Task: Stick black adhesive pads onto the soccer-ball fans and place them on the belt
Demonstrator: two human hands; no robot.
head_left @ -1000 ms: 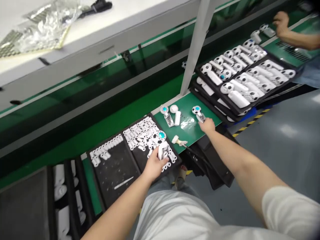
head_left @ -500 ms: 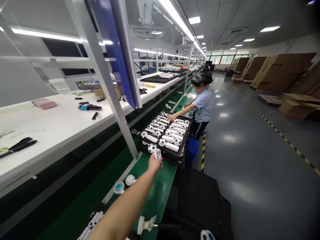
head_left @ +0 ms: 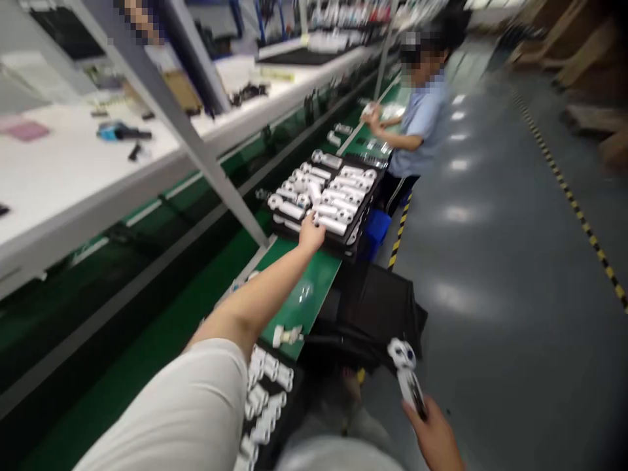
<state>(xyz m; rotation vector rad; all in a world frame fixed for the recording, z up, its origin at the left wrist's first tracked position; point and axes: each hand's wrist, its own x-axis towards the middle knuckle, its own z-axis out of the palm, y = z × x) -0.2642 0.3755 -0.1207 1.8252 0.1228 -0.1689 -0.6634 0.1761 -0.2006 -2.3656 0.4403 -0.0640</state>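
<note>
My left hand reaches out to the near edge of a stacked black tray. Its fingers are closed around a white handheld fan, partly hidden and blurred, which tilts over the rows in the tray. Those rows are more white fans with black-and-white football-patterned heads. Low on the right, my right hand grips another such fan by its handle, head pointing up and away from the tray.
A second black tray of white parts lies close below my left arm. A white-headed tool rests on the green belt. A co-worker stands beyond the trays. A metal post rises left of my arm.
My left hand has brought its fan forward over the tray. My right hand has come into view with a fan. The view has tilted down, and the co-worker's hands have lifted away from the tray.
</note>
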